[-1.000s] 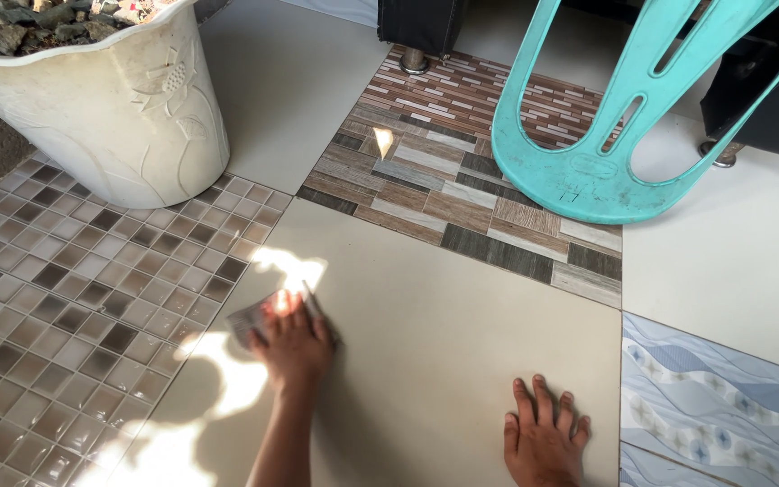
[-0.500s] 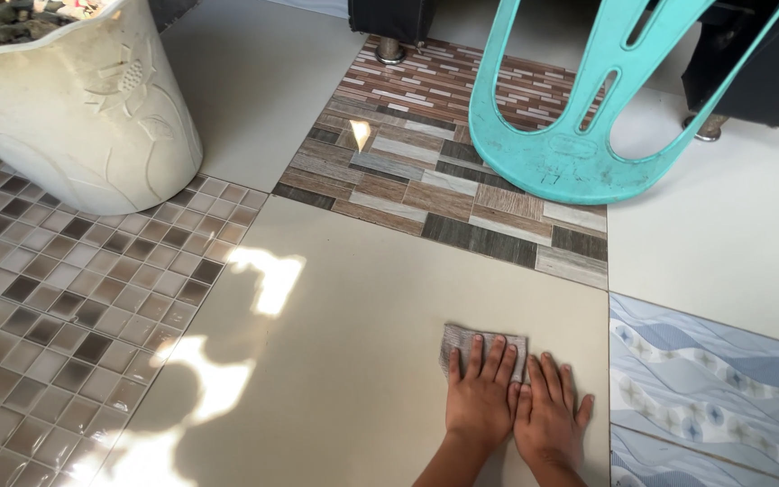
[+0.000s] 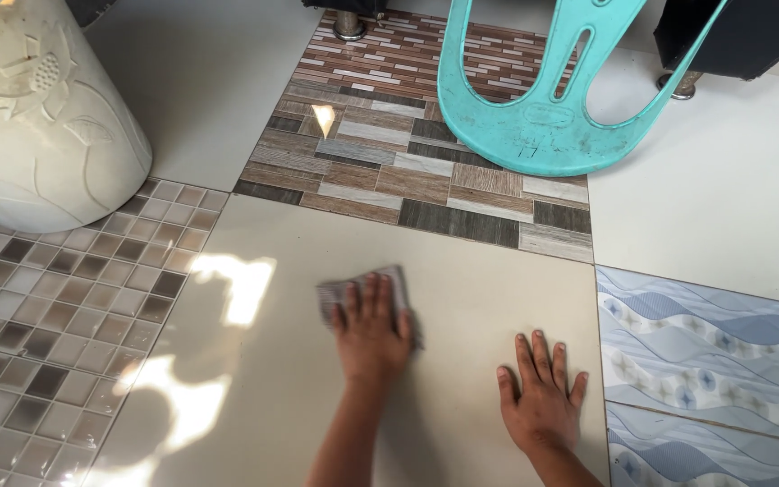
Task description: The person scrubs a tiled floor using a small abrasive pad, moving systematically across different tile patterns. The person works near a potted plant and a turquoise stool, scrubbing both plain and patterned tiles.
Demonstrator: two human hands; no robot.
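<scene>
My left hand (image 3: 370, 329) lies flat, fingers spread, on a small grey cloth (image 3: 332, 294) and presses it onto a large plain beige floor tile (image 3: 471, 289). The cloth's edges show to the left of my fingers and beyond them. My right hand (image 3: 541, 401) rests palm down on the same tile, to the right of the cloth and nearer to me, holding nothing.
A white embossed planter (image 3: 38, 126) stands at the far left on small square mosaic tiles (image 3: 47, 307). A turquoise plastic chair (image 3: 534, 135) lies on brown strip-pattern tiles (image 3: 407, 171). Blue wave-pattern tiles (image 3: 696, 352) lie to the right. Dark furniture on metal feet (image 3: 350, 27) stands behind.
My left hand slid the cloth from the tile's left side across to my right hand, then back to the middle. My right hand stayed planted. The view shifted forward.
</scene>
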